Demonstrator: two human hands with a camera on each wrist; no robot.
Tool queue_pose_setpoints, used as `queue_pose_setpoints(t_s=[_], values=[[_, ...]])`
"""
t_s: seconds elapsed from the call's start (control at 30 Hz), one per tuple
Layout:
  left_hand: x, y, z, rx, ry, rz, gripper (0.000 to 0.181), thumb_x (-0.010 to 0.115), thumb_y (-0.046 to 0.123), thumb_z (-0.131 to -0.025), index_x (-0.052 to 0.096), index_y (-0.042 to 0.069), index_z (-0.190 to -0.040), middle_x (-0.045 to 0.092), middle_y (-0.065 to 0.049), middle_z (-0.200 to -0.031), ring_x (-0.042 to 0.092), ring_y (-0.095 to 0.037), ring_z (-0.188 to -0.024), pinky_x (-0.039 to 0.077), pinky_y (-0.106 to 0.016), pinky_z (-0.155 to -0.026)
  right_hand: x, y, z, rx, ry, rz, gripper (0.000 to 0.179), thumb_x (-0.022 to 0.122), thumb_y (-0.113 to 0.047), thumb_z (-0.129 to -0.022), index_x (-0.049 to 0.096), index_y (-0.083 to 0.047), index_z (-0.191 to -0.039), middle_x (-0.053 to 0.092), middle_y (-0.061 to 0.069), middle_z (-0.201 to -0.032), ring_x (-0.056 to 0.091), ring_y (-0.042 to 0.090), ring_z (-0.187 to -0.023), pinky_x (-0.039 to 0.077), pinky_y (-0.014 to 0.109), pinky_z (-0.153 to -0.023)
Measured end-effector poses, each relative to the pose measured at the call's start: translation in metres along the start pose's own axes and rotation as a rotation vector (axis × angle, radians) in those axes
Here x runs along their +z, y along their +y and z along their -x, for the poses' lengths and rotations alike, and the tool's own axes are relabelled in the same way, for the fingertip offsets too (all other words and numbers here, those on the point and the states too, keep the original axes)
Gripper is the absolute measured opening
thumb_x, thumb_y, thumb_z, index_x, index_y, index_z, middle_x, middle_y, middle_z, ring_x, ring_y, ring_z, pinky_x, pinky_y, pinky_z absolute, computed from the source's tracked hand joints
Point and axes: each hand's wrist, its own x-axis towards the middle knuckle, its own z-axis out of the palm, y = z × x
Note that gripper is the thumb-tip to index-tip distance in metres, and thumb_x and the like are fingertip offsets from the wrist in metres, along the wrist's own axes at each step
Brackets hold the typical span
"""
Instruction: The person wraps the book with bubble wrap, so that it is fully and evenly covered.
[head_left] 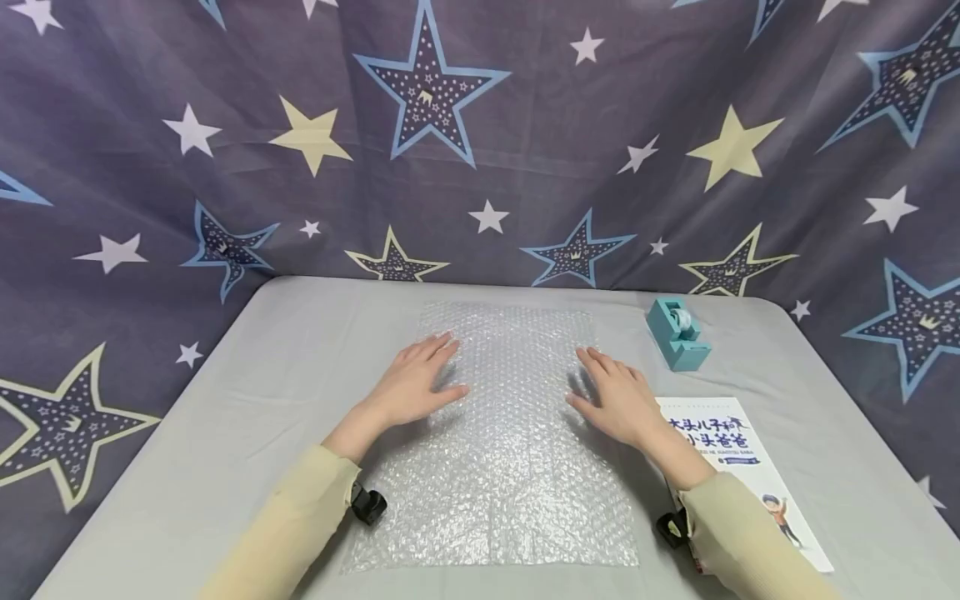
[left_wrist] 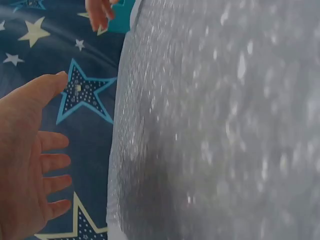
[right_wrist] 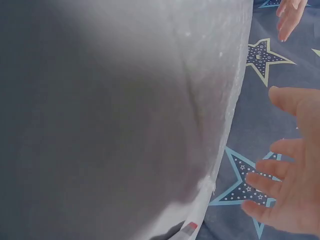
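Note:
A sheet of clear bubble wrap (head_left: 510, 467) lies flat on the grey-covered table. Over its left edge hovers my left hand (head_left: 412, 383), fingers extended and nothing in its grasp. My right hand (head_left: 615, 396) is held over the right edge, also with straight, spread fingers and nothing in it. Both wrist views show each palm, the left hand (left_wrist: 30, 160) and the right hand (right_wrist: 290, 175), apart from the sheet. Partly under the right forearm lies a white book (head_left: 750, 475) with blue lettering and a cartoon figure.
A teal tape dispenser (head_left: 678, 333) with a roll of tape stands at the back right, beyond the book. Behind the table (head_left: 300, 350) hangs a dark star-patterned cloth (head_left: 487, 117), which also runs down both sides.

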Motion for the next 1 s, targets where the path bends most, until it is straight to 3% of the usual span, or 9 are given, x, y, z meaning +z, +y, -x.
queue_pose_setpoints(t_s=[0.13,0.37,0.8,1.0], values=[[0.0,-0.008,0.002,-0.025,0.011,0.027,0.068,0.052,0.05,-0.085,0.041,0.007,-0.136,0.037,-0.014,-0.142,0.035,-0.034,-0.128,0.028,-0.052,-0.102,0.004,0.002,0.005,0.027,-0.026,-0.014,0.073,0.06,-0.042,-0.083,0.034,-0.004,-0.139,0.041,0.02,-0.137,0.044,0.04,-0.118,0.037,0.057,-0.089],[-0.002,-0.019,0.006,-0.098,0.04,0.101,0.052,0.056,0.034,-0.087,0.05,0.0,-0.127,0.046,-0.019,-0.132,0.042,-0.036,-0.122,0.032,-0.051,-0.1,0.005,0.004,0.012,0.062,-0.077,-0.008,0.075,0.062,-0.041,-0.081,0.035,0.002,-0.136,0.046,0.024,-0.129,0.047,0.041,-0.114,0.041,0.054,-0.087],[0.001,-0.035,0.008,-0.299,0.06,0.215,0.05,0.059,0.026,-0.085,0.05,-0.004,-0.124,0.051,-0.023,-0.123,0.051,-0.037,-0.11,0.039,-0.048,-0.094,0.002,0.008,0.019,0.169,-0.145,-0.016,0.073,0.065,-0.036,-0.079,0.04,0.012,-0.128,0.048,0.03,-0.119,0.05,0.042,-0.106,0.046,0.05,-0.081],[0.003,-0.038,0.01,-0.341,0.046,0.236,0.051,0.059,0.025,-0.085,0.05,-0.009,-0.121,0.054,-0.026,-0.116,0.052,-0.038,-0.106,0.039,-0.049,-0.093,0.001,0.005,0.021,0.216,-0.167,-0.012,0.069,0.066,-0.038,-0.078,0.048,0.016,-0.118,0.051,0.03,-0.111,0.053,0.041,-0.099,0.047,0.049,-0.078]])
